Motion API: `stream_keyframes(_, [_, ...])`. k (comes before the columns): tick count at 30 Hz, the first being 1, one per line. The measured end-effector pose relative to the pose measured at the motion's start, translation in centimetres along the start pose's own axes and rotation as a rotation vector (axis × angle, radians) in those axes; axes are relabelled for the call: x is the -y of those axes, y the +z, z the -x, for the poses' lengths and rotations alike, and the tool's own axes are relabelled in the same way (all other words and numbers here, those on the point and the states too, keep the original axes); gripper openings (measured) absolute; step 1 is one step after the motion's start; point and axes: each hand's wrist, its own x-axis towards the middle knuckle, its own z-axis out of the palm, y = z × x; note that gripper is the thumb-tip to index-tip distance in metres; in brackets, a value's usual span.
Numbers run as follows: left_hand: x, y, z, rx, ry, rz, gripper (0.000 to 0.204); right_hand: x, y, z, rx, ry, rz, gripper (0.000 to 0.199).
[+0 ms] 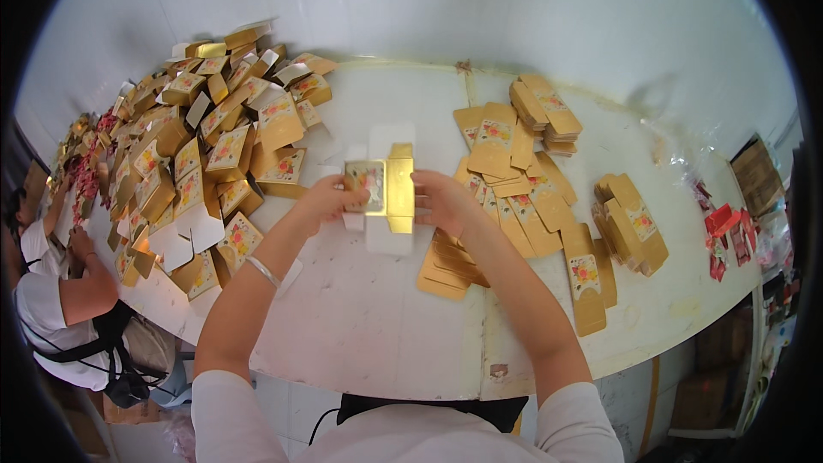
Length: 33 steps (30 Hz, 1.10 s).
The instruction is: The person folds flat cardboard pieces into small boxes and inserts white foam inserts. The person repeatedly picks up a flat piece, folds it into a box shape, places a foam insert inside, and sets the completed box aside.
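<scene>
Between my hands, over the middle of the table, is a gold carton (399, 193) partly opened out, with a flower-printed panel on its left part and a shiny flap on its right. My left hand (330, 201) grips the printed side, the thumb lying across it. My right hand (441, 201) has its fingers at the carton's right edge, pressed close to the gold flap. Underneath the carton lies a white rectangular piece (391, 238), showing above and below it. Flat gold cartons (453, 266) lie close by my right forearm.
A tall heap of folded gold boxes (227, 154) fills the table's left side. Flat cartons lie fanned (536, 206) and stacked (630, 223) at right. Red packets (729, 227) sit at the far right. At the left edge another person's arm (90, 279) reaches onto the table.
</scene>
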Motion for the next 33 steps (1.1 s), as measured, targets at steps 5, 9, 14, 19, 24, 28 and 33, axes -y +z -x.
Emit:
stream_keyframes(5, [-2.1, 3.5, 2.5, 0.0, 0.525, 0.102, 0.026, 0.5, 1.4, 0.4, -0.743, -1.26, 0.975, 0.044])
stream_keyframes(9, [-4.5, 5.6, 4.9, 0.039, 0.673, 0.099, 0.022, 3.3, 1.1, 2.6, -0.608, -1.616, 1.268, 0.029])
stream_keyframes(14, [-5.7, 7.4, 5.6, -0.035, 0.823, 0.202, 0.013, 4.3, 1.9, 4.1, -0.688, -1.576, 1.285, 0.017])
stream_keyframes(19, [-6.1, 8.8, 6.0, 0.375, 0.774, 0.514, 0.045, 4.5, 0.7, 4.4, -0.694, -1.713, 1.12, 0.027])
stream_keyframes(24, [2.6, 2.7, -0.2, 0.603, 0.732, 0.777, 0.054, 3.9, 4.9, 5.6, -0.308, -1.949, 0.876, 0.029])
stream_keyframes(28, [-2.5, 7.4, 4.0, 0.483, 0.697, 0.752, 0.054, 3.8, 4.4, 8.8, -0.175, -1.789, 0.689, 0.023])
stream_keyframes(33, [-5.6, 8.2, 6.8, -0.055, 0.741, 0.595, 0.058, 5.0, 4.2, 8.0, -0.252, -1.383, 0.064, 0.022])
